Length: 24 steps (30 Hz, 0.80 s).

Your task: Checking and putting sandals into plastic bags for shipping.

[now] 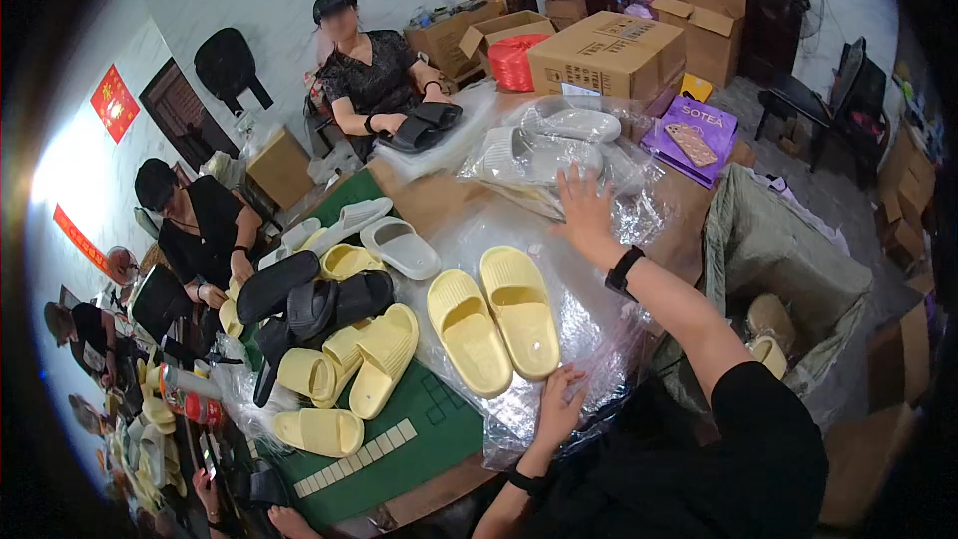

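The right arm stretches forward and up from the lower right, elbow nearly straight, a black band on the wrist. The right hand [584, 202] is open, palm down, its 5 fingers spread. The left forearm rises from the lower edge, also banded. The left hand [558, 405] lies flat, fingers together and extended.

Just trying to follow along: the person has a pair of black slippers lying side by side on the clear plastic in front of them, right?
Not quite: the pair of slippers lying side by side on the clear plastic is pale yellow, not black, as the head view shows. The black slippers lie further left, in the pile.
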{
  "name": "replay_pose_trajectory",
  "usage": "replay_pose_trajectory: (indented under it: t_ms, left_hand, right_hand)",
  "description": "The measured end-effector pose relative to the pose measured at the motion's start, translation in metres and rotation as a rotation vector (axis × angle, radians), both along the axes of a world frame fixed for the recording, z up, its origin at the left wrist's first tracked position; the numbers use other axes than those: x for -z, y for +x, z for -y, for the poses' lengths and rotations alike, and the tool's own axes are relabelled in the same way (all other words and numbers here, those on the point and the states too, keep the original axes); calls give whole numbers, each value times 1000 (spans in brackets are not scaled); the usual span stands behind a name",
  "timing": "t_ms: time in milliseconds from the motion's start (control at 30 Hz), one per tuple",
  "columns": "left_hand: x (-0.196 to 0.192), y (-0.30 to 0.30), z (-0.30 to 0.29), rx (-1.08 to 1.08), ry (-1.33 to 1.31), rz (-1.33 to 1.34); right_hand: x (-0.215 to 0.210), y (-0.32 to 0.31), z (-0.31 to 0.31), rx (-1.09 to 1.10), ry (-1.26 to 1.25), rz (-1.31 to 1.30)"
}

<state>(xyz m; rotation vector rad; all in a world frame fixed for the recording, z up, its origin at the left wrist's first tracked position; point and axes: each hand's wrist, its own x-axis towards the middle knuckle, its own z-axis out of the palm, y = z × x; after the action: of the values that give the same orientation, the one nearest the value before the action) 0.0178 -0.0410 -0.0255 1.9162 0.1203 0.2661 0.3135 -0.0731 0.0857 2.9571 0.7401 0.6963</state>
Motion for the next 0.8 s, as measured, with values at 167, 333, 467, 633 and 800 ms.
replay_pose_trajectory:
  t_ms: [167,333,467,633,800]
  left_hand:
    - [-2,1,3,-43,5,17]
    - [6,-1,1,-42,27,6]
    - [3,-1,3,-44,64,-4]
    - [0,-1,2,-25,67,3]
    - [3,0,2,-25,35,-7]
  right_hand:
    - [32,37,-1,-25,-85,189]
    - [25,35,-7,-36,-62,97]
    - [33,44,-13,-44,-35,96]
    - [60,59,-24,-173,19,250]
    - [47,54,-23,-271,53,96]
